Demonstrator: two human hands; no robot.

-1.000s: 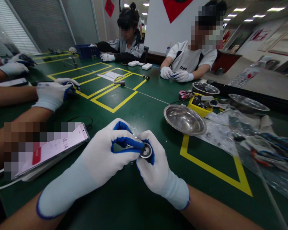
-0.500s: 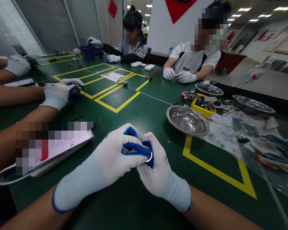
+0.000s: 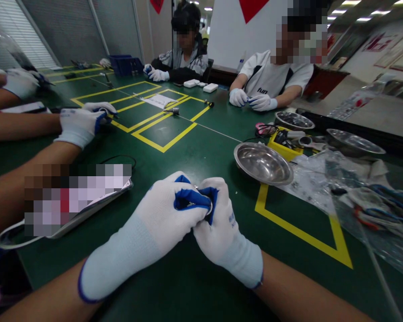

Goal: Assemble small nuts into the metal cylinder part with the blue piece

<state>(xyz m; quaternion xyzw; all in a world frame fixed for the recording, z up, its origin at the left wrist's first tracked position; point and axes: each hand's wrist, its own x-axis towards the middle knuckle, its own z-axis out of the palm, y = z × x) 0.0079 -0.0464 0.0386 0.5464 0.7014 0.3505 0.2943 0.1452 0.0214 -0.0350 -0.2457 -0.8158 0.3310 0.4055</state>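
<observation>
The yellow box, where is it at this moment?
In the head view, the yellow box is right of centre, just behind the nearest metal bowl, beside a pink object.

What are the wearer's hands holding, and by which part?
Left hand and right hand hold a metal piece, its edge showing; exact grip is hidden.

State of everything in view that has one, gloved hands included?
Left hand in white-and-blue glove: closed on small round silver metal part
Right hand in white-and-blue glove: closed around the same part
Small round silver metal part: held, mostly hidden
Flat phone with pale screen: lit, face up
Round shiny steel bowl nearest the hands: upright
Yellow plastic bin: open, dark items inside
White paper sheet: lying flat
</observation>
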